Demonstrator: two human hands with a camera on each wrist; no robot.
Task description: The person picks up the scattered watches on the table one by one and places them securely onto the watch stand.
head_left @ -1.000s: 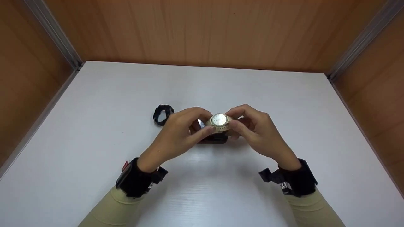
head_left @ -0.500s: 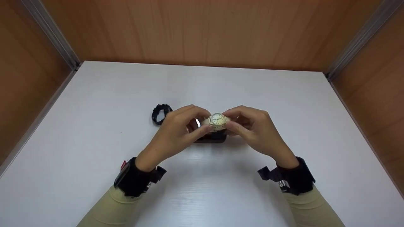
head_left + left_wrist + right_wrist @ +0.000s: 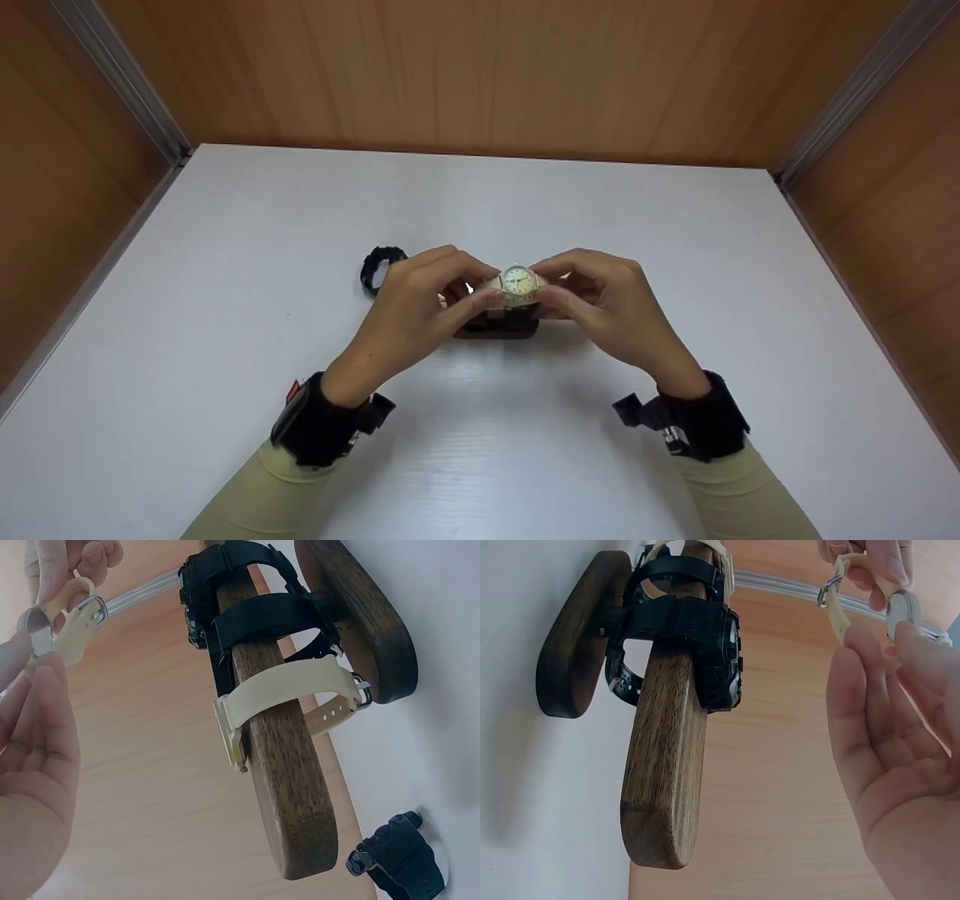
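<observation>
- Two hands share one cream watch (image 3: 518, 283): the left hand (image 3: 415, 315) pinches it from one side and the right hand (image 3: 606, 307) from the other, fingertips and thumbs curled onto the strap ends just beside the round face.
- The face points up at the head camera, sitting midway between the two grips and held clear above the counter (image 3: 225, 300).
- In the left wrist view the left fingers (image 3: 45, 727) close on the case while a cream strap end (image 3: 75, 626) with its metal buckle hangs loose next to them.
- In the right wrist view the right fingers (image 3: 896, 675) hold the case (image 3: 901, 611), and the other strap end (image 3: 840, 592) with a metal ring curves away from the grip.
- Directly below the grip stands a wooden stand (image 3: 496, 327), a dark oval base carrying a horizontal bar (image 3: 289, 787).
- Two watches are already wrapped round that bar: a black watch (image 3: 705, 645) nearer the base and a second cream one (image 3: 289, 694) beside it, its strap buckled under the bar.
- One more black watch (image 3: 379, 268) lies on the counter just beyond the left hand's knuckles, apart from the stand.
- Both wrists carry black wrist straps (image 3: 322, 427), with beige sleeves (image 3: 255, 502) behind them.
- Wooden walls (image 3: 480, 75) close in the counter on the far side and at both sides of the grip.
</observation>
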